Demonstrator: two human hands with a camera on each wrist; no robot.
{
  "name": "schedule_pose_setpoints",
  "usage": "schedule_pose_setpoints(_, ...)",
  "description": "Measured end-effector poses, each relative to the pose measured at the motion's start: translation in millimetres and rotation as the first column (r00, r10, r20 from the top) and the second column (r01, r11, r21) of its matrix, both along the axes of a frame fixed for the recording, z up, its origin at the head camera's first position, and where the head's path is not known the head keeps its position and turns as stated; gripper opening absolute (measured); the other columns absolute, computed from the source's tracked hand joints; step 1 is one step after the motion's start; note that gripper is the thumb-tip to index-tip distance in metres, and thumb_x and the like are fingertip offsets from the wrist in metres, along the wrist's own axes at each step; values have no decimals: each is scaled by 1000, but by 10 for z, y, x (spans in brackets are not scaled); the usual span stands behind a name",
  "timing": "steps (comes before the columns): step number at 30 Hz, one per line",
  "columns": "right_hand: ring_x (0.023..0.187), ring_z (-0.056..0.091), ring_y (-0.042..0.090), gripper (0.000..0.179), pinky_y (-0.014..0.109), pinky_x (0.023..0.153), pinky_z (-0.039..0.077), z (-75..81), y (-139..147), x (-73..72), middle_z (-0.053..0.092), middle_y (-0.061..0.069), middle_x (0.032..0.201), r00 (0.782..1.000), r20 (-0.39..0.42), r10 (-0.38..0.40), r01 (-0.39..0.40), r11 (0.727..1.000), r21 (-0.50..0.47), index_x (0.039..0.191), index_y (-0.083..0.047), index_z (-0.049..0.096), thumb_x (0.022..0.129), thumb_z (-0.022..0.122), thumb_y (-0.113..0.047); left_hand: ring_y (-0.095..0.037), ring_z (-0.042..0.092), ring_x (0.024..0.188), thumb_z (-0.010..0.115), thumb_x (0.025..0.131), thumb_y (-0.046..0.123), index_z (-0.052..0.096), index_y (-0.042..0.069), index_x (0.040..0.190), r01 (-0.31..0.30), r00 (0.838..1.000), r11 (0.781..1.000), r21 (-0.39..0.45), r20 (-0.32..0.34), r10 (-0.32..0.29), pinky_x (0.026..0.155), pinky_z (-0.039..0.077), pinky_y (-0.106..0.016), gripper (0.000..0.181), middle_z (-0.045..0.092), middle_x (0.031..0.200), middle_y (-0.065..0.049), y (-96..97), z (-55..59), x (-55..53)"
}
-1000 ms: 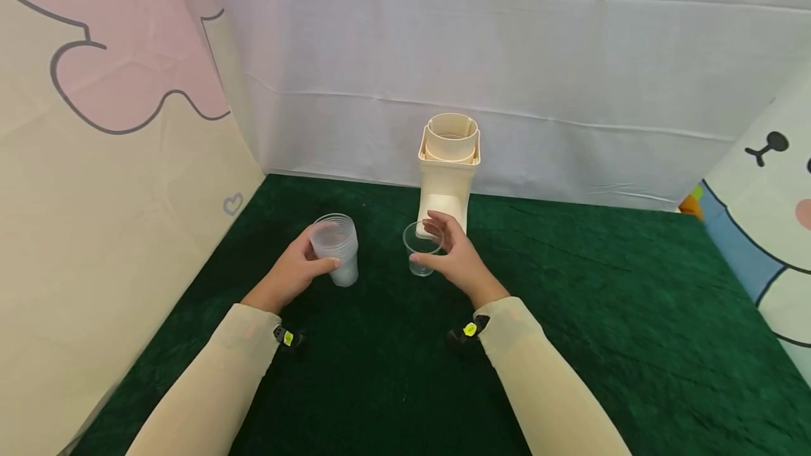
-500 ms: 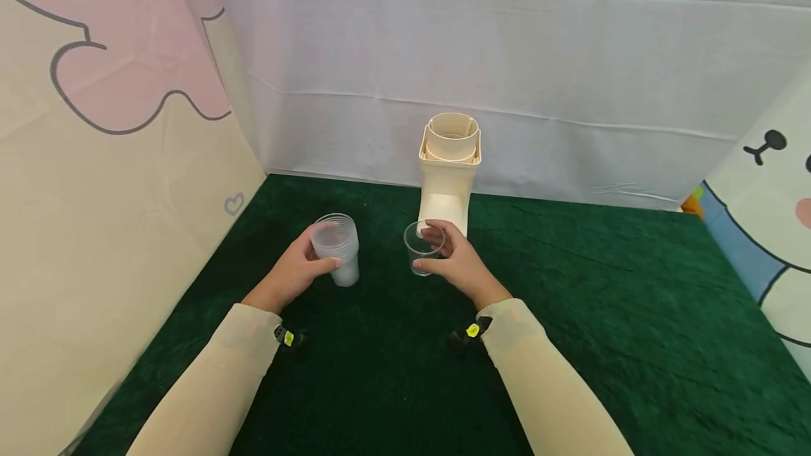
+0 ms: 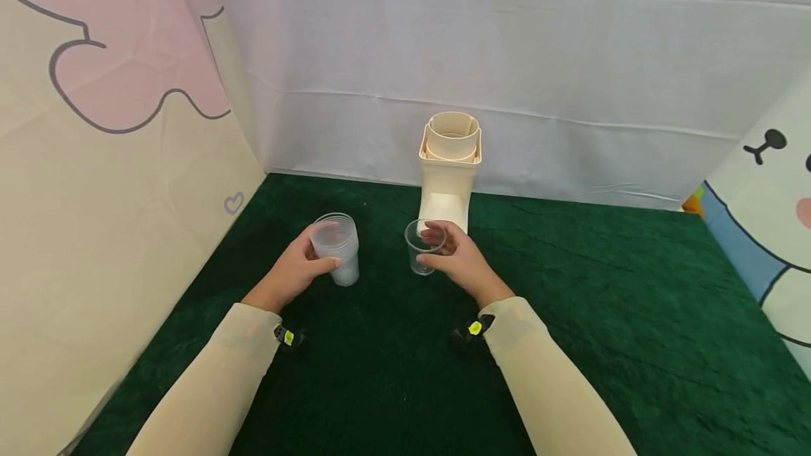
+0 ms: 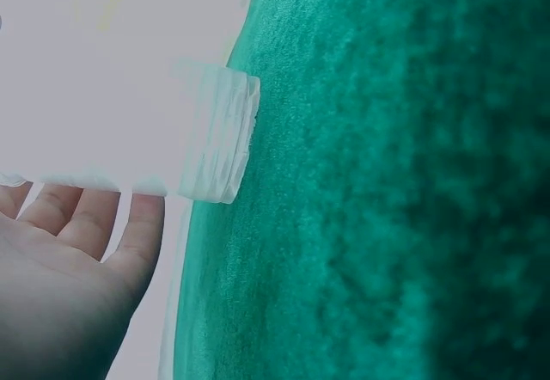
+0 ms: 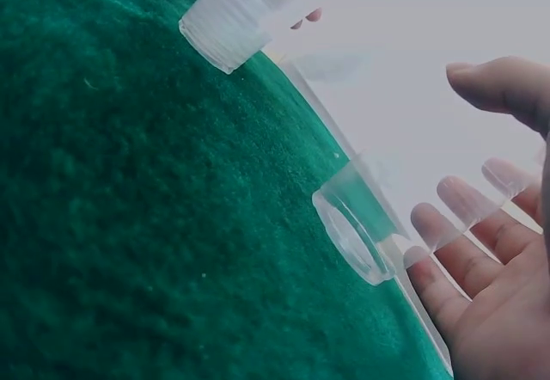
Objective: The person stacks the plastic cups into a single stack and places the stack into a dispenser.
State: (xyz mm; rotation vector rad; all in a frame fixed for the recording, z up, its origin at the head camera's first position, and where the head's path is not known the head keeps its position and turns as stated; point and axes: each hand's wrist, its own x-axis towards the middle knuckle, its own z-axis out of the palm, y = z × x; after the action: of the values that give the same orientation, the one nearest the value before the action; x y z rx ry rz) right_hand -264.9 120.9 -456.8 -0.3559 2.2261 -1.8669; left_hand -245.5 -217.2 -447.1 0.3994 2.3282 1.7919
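My left hand point(image 3: 294, 266) grips a stack of nested clear plastic cups point(image 3: 336, 241), thumb across the near side. In the left wrist view, the ribbed lower end of the cup stack point(image 4: 219, 135) shows, with fingers beneath it. To the right, my right hand point(image 3: 465, 262) holds one clear plastic cup point(image 3: 423, 248) between thumb and fingers. The single cup's base point(image 5: 354, 238) points toward the cloth in the right wrist view, where fingertips show through its wall. Both the stack and the cup are upright, apart from each other.
Behind the right hand stands a cream-coloured pipe-like holder point(image 3: 448, 174) with a round open top. Dark green cloth point(image 3: 589, 280) covers the table. A white sheet point(image 3: 507, 55) hangs at the back, and printed sheets point(image 3: 127, 181) flank the sides.
My right hand has shifted slightly right and its upper fingers have come lower around the cup, with the thumb farther right. The left hand and cup stack stay in place.
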Motion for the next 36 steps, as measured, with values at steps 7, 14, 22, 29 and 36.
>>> schedule_pose_setpoints(7,133,53,28,67,51,114,40,56,-15,3,56,9,144,1000,-16,11,-11,1000,2,151,-12,45,93,79,-17,-35,46,132,71,97,16,36,15,154,-6,1000,1000,-10,2,6,115,32,-61,67,46,146,-13,4,5,14)
schedule_pose_setpoints(14,132,54,28,66,50,114,39,222,-52,25,57,6,141,999,-51,9,-9,1000,0,149,-14,47,92,79,-17,-35,47,132,71,97,16,37,14,154,-5,1000,1000,-9,10,5,115,33,-61,67,46,146,-13,-2,18,17)
schedule_pose_setpoints(22,130,55,25,62,48,114,39,380,-106,75,58,7,141,995,-98,21,-21,1000,2,146,-18,49,92,80,-17,-36,49,130,73,96,17,37,14,154,-4,1000,999,-44,3,4,113,36,-60,67,48,145,-13,-13,20,-3)
schedule_pose_setpoints(29,131,55,24,67,51,114,39,509,-173,107,57,12,143,988,-151,43,-44,999,-5,150,-12,46,92,80,-21,-36,49,130,73,96,16,38,14,153,-2,1000,999,-47,0,2,113,36,-60,67,48,145,-14,-17,13,-11)
schedule_pose_setpoints(36,130,56,21,67,47,113,41,636,-251,130,59,6,141,973,-215,81,-87,996,-18,148,-14,48,90,82,-20,-36,50,130,73,96,16,38,13,153,-7,1000,998,-62,-9,6,113,37,-59,67,48,144,-14,-11,12,-10)
